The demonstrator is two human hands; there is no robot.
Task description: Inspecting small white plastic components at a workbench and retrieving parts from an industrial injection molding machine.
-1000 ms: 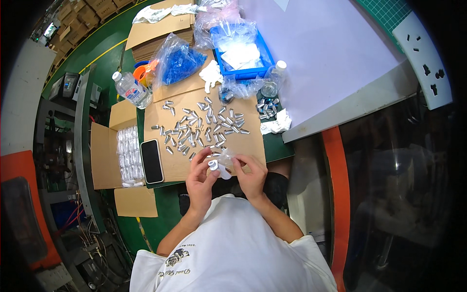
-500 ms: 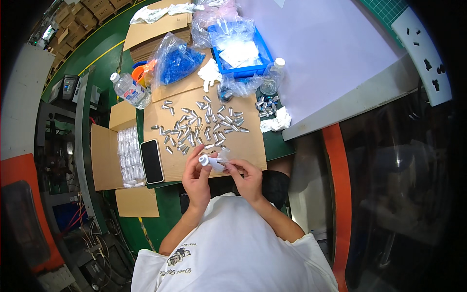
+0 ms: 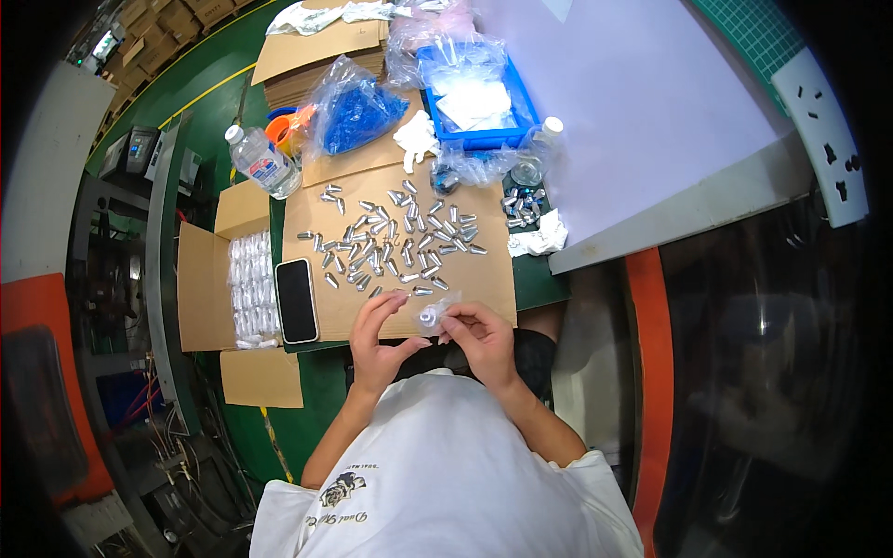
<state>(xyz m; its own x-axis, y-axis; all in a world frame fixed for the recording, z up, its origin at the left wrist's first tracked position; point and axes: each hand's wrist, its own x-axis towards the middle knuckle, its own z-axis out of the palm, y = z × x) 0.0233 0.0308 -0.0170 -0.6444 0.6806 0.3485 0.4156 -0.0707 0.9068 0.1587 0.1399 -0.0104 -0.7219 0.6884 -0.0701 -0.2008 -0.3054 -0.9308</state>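
Observation:
Near the front edge of the cardboard sheet (image 3: 488,288), my right hand (image 3: 486,346) pinches a small clear plastic bag with a white, round-ended part (image 3: 427,317) in it or against it; which of these I cannot tell. My left hand (image 3: 377,346) is beside it, empty, its thumb and fingers spread toward the bag without gripping it. Many small silver metal pieces (image 3: 387,244) lie scattered on the cardboard just beyond both hands. Left of my left hand a phone (image 3: 297,301) with a dark screen lies flat.
An open carton (image 3: 203,298) of wrapped white pieces stands at the left. Farther back are a water bottle (image 3: 263,164), a bag of blue bits (image 3: 358,116), a white glove (image 3: 416,139) and a blue tray (image 3: 528,88). A metal-edged panel (image 3: 679,219) borders the right side.
My left hand has let go of the white part and opened away from it. The part now sits at the plastic bag in my right hand. The whole view has shifted slightly.

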